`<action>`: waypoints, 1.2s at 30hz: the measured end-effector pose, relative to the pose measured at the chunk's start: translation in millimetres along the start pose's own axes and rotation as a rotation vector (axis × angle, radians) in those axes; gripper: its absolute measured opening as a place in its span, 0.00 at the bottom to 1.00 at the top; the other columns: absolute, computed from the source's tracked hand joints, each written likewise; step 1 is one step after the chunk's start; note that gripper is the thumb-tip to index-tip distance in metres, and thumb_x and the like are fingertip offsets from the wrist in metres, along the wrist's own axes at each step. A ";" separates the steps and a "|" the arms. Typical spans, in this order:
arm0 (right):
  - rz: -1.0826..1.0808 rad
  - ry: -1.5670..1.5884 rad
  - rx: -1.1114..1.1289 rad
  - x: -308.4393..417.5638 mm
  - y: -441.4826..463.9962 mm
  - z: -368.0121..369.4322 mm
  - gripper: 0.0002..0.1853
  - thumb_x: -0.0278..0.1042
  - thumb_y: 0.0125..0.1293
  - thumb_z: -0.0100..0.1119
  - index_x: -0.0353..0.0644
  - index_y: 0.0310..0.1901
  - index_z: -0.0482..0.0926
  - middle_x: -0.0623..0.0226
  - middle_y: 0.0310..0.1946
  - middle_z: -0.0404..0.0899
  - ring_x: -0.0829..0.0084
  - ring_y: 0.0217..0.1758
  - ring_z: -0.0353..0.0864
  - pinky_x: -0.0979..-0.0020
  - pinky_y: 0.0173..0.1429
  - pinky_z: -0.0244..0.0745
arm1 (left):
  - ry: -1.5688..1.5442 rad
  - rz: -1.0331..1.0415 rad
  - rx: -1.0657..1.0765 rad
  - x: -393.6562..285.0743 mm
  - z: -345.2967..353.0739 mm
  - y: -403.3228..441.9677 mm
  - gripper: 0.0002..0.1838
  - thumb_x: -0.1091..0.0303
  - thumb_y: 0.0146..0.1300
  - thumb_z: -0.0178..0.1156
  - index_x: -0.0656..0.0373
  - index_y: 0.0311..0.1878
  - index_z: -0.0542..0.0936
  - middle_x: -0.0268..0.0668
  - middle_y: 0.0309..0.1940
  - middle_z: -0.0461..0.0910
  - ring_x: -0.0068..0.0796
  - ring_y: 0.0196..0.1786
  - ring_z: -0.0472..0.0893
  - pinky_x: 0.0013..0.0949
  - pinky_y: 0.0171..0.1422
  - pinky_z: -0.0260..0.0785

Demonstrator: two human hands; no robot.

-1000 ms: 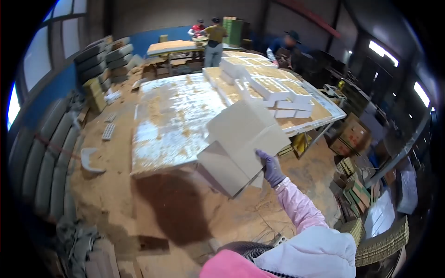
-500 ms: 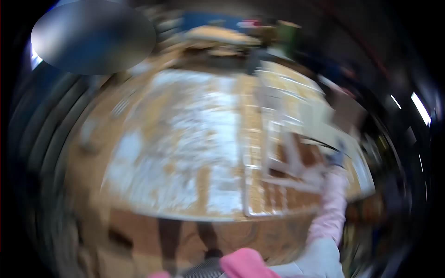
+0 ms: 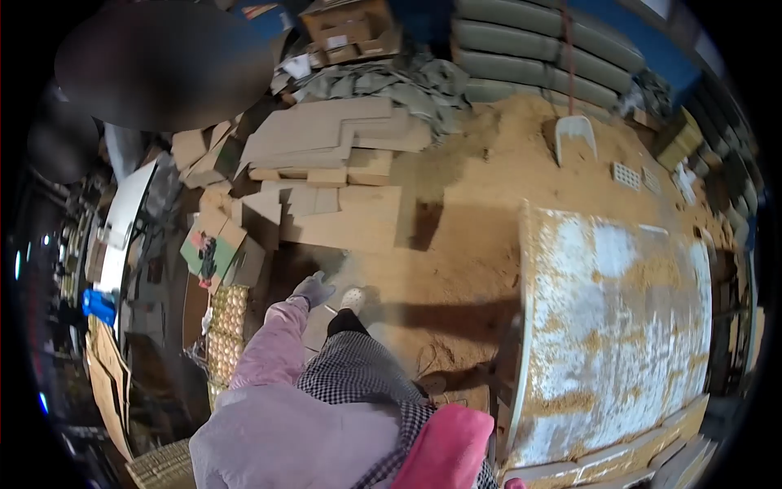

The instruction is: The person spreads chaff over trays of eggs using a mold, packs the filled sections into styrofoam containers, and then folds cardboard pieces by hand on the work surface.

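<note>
My left hand (image 3: 314, 289), in a grey glove with a pink sleeve behind it, reaches out low over the floor. Its fingers look apart, and I see nothing held in them. Just right of it is a white clog with holes (image 3: 353, 299) on a foot. A thin white stick-like thing (image 3: 330, 310) shows between hand and leg; whether the hand touches it I cannot tell. To the left stand an open cardboard box (image 3: 218, 236) and a stack of round, pale brown things (image 3: 228, 326). My right hand is outside the view.
A board (image 3: 619, 310) smeared with white and sawdust-like powder stands at right. Flattened cardboard (image 3: 326, 134) lies ahead. Beyond the brown powder (image 3: 489, 179) are a white scoop (image 3: 576, 138) and stacked grey-green bags (image 3: 521, 41). A white-topped table (image 3: 126, 220) stands left.
The view has swung from the powdered board to the floor and cardboard; the board now sits at right. The gloved right hand has left the view, and my left hand has come into it.
</note>
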State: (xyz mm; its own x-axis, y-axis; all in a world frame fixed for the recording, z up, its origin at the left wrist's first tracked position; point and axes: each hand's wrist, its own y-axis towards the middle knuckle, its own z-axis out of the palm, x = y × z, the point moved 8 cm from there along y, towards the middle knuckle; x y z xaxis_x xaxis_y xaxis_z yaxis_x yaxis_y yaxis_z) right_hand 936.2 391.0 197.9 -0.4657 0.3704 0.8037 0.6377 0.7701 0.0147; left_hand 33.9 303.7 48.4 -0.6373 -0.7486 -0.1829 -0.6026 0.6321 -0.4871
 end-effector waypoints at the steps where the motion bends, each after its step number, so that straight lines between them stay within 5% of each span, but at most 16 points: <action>1: -0.026 0.061 0.119 25.9 -9.1 38.0 0.23 0.31 0.70 0.53 0.35 0.64 0.69 0.61 0.51 0.77 0.70 0.45 0.77 0.71 0.50 0.75 | -0.035 -0.064 -0.003 22.9 -1.1 5.6 0.37 0.47 0.61 0.58 0.68 0.64 0.67 0.55 0.58 0.76 0.50 0.61 0.76 0.42 0.66 0.68; 4: -0.067 0.235 0.673 131.0 -77.8 192.3 0.22 0.32 0.71 0.53 0.34 0.64 0.69 0.61 0.52 0.77 0.70 0.48 0.78 0.71 0.53 0.76 | -0.522 -0.163 -0.090 122.7 15.6 61.9 0.34 0.48 0.63 0.60 0.66 0.62 0.67 0.44 0.51 0.80 0.41 0.55 0.78 0.36 0.61 0.69; 5: 0.160 0.418 0.789 168.6 -140.8 249.2 0.21 0.32 0.71 0.53 0.34 0.63 0.70 0.63 0.49 0.78 0.72 0.48 0.78 0.72 0.52 0.76 | -0.789 -0.176 -0.140 164.4 26.4 92.4 0.33 0.49 0.64 0.61 0.65 0.61 0.67 0.41 0.49 0.81 0.38 0.54 0.79 0.34 0.60 0.69; 6: -0.008 0.189 1.097 206.9 -187.8 311.6 0.20 0.32 0.71 0.54 0.34 0.61 0.72 0.64 0.50 0.77 0.72 0.48 0.77 0.73 0.52 0.75 | -0.967 -0.254 -0.110 156.6 -10.4 91.4 0.30 0.49 0.64 0.61 0.62 0.58 0.68 0.38 0.46 0.80 0.37 0.49 0.78 0.35 0.57 0.70; 7: 0.241 0.316 1.090 228.8 -235.1 363.7 0.19 0.33 0.70 0.55 0.34 0.60 0.73 0.65 0.49 0.77 0.75 0.48 0.77 0.74 0.52 0.74 | -1.145 -0.331 -0.078 159.4 -38.6 102.8 0.27 0.48 0.64 0.62 0.58 0.56 0.69 0.36 0.42 0.79 0.36 0.44 0.78 0.35 0.55 0.70; 8: 0.171 0.196 1.214 241.2 -272.2 412.8 0.21 0.33 0.69 0.56 0.34 0.61 0.72 0.65 0.50 0.77 0.73 0.51 0.77 0.74 0.56 0.73 | -1.319 -0.406 -0.042 169.1 -57.1 124.4 0.24 0.48 0.64 0.62 0.54 0.53 0.70 0.33 0.39 0.78 0.35 0.40 0.77 0.36 0.52 0.70; 11: -0.548 -0.137 1.190 267.1 -368.8 558.5 0.31 0.42 0.63 0.65 0.31 0.62 0.69 0.51 0.59 0.73 0.58 0.63 0.72 0.65 0.66 0.67 | -1.625 -0.279 0.002 228.7 -82.7 250.7 0.26 0.42 0.60 0.64 0.48 0.53 0.69 0.31 0.46 0.71 0.32 0.40 0.71 0.41 0.46 0.69; 14: -0.757 -0.411 1.297 328.7 -460.2 688.9 0.38 0.46 0.56 0.70 0.31 0.63 0.68 0.43 0.61 0.70 0.48 0.66 0.69 0.58 0.69 0.64 | -1.876 -0.320 -0.022 259.0 -91.8 417.4 0.48 0.33 0.53 0.67 0.50 0.71 0.62 0.40 0.62 0.64 0.34 0.48 0.72 0.45 0.59 0.64; 16: -0.973 -0.374 1.302 369.6 -510.8 774.6 0.43 0.45 0.50 0.72 0.32 0.65 0.65 0.42 0.62 0.68 0.44 0.68 0.64 0.53 0.72 0.58 | -1.979 -0.480 -0.191 266.4 -106.8 486.3 0.45 0.32 0.49 0.69 0.49 0.64 0.69 0.39 0.59 0.70 0.37 0.52 0.75 0.45 0.64 0.62; 20: -1.358 -0.233 1.199 479.0 -605.4 938.7 0.52 0.41 0.42 0.75 0.36 0.69 0.59 0.44 0.67 0.59 0.44 0.72 0.55 0.49 0.76 0.49 | -2.251 -0.517 -0.043 260.2 -119.7 572.4 0.32 0.34 0.48 0.71 0.46 0.48 0.79 0.30 0.42 0.80 0.32 0.48 0.78 0.46 0.55 0.71; 21: -1.387 -0.251 1.191 496.8 -624.9 979.0 0.52 0.40 0.41 0.75 0.36 0.70 0.59 0.44 0.67 0.58 0.44 0.73 0.54 0.47 0.76 0.47 | -2.112 -0.693 -0.161 264.0 -126.1 562.4 0.25 0.40 0.53 0.70 0.45 0.48 0.80 0.28 0.41 0.80 0.27 0.43 0.79 0.39 0.44 0.76; 24: -1.553 -0.252 1.032 546.1 -653.0 1044.2 0.48 0.36 0.45 0.70 0.40 0.70 0.59 0.47 0.67 0.59 0.47 0.71 0.56 0.47 0.75 0.49 | -2.100 -0.366 -0.195 236.1 -193.7 533.9 0.19 0.47 0.59 0.68 0.45 0.48 0.81 0.27 0.40 0.81 0.25 0.38 0.80 0.30 0.38 0.76; 27: -1.725 -0.234 0.766 591.8 -662.5 1066.7 0.41 0.32 0.52 0.62 0.46 0.71 0.60 0.50 0.66 0.61 0.52 0.69 0.60 0.49 0.71 0.54 | -2.093 -0.307 -0.203 224.1 -238.0 531.7 0.16 0.51 0.62 0.65 0.48 0.49 0.81 0.26 0.38 0.80 0.22 0.37 0.79 0.28 0.38 0.76; 32: -1.768 -0.550 0.835 674.7 -653.4 1072.5 0.38 0.32 0.55 0.56 0.49 0.71 0.61 0.57 0.60 0.69 0.58 0.60 0.67 0.55 0.63 0.62 | -1.894 -0.102 0.016 210.9 -304.9 518.8 0.14 0.51 0.64 0.64 0.51 0.41 0.79 0.30 0.29 0.77 0.24 0.31 0.79 0.28 0.39 0.74; 34: -1.840 -0.597 0.827 688.9 -645.6 1096.8 0.37 0.33 0.55 0.56 0.49 0.71 0.61 0.59 0.58 0.71 0.59 0.61 0.68 0.55 0.63 0.63 | -1.168 0.192 -0.262 213.8 -353.0 490.4 0.24 0.50 0.59 0.68 0.59 0.48 0.77 0.38 0.39 0.79 0.34 0.37 0.80 0.36 0.45 0.77; 36: -1.883 -0.648 0.858 714.2 -640.3 1104.5 0.31 0.33 0.59 0.54 0.47 0.68 0.65 0.61 0.57 0.73 0.63 0.60 0.72 0.52 0.59 0.69 | -0.106 0.364 -0.935 196.0 -420.0 440.8 0.31 0.58 0.52 0.73 0.59 0.57 0.74 0.45 0.51 0.77 0.43 0.51 0.79 0.44 0.59 0.72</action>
State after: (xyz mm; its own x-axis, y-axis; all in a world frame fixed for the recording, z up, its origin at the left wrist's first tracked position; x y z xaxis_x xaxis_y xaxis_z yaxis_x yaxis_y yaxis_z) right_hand -482.4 736.0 105.5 -0.2499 -0.9635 -0.0964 -0.9676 0.2523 -0.0131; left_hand -558.3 519.7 156.5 -0.8392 -0.4635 -0.2845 -0.5435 0.6950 0.4708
